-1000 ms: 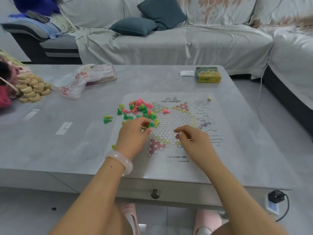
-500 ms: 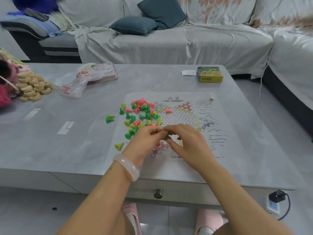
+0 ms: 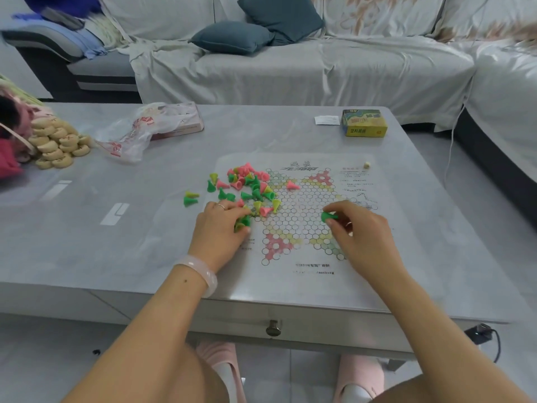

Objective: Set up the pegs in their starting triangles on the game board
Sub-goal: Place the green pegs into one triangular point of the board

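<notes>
Head view: right hand (image 3: 360, 228) pinches a green peg (image 3: 328, 216) over the right side of the game board (image 3: 299, 216). Left hand (image 3: 220, 228) curls over the near edge of the loose peg pile (image 3: 247, 187), on the board's left; its grip can't be made out.

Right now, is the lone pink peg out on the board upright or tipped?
Tipped. The lone pink peg lies on its side on the game board, point toward the right, apart from the pile.

Peg pile (image 3: 247, 189) crowds game board (image 3: 302, 216) upper-left corner; one pink peg (image 3: 292, 186) lies on the grid. Board centre & far-right table (image 3: 421, 199) open.
</notes>
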The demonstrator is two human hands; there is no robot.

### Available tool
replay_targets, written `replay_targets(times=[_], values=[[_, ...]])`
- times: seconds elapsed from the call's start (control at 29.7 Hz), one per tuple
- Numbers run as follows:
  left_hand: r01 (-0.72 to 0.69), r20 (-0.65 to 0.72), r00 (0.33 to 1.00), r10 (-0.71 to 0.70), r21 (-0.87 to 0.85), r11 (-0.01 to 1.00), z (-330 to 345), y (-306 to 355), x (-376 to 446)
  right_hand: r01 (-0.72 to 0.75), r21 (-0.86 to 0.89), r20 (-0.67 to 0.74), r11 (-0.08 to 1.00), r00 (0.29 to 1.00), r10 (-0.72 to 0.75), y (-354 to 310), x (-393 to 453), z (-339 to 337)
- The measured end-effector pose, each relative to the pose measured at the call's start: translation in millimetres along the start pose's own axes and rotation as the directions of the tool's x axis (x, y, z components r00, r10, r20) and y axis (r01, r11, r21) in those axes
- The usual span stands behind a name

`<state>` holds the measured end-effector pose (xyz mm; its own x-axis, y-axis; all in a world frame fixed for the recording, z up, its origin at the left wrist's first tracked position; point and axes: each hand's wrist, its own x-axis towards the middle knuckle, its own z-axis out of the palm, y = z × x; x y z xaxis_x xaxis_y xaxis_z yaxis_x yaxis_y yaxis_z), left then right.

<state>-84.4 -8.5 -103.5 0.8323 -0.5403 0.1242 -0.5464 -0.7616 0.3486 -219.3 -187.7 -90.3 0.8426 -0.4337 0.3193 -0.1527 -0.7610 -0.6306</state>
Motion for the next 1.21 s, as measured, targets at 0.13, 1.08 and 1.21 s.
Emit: replay_targets(times=[0.13, 1.08, 1.21], values=[[-0.039, -0.046, 0.998, 0.039, 0.008, 0.999, 5.9, -4.1, 2.2, -0.108, 0.041, -0.05, 0.993, 0.993, 0.11, 14.2, -3.4, -18.1], [-0.094, -0.25, 0.967, 0.042, -0.201, 0.975, 3.3, 2.4, 1.3, 0.022, -0.179, 0.372, 0.984, 0.927, 0.047, 39.9, -18.9, -39.8], [-0.109, -0.25, 0.967, 0.05, -0.229, 0.967, 3.4, 1.7, 1.6, 0.021, -0.173, 0.372, 0.985, 0.927, 0.045, 39.8, -19.4, -39.2]])
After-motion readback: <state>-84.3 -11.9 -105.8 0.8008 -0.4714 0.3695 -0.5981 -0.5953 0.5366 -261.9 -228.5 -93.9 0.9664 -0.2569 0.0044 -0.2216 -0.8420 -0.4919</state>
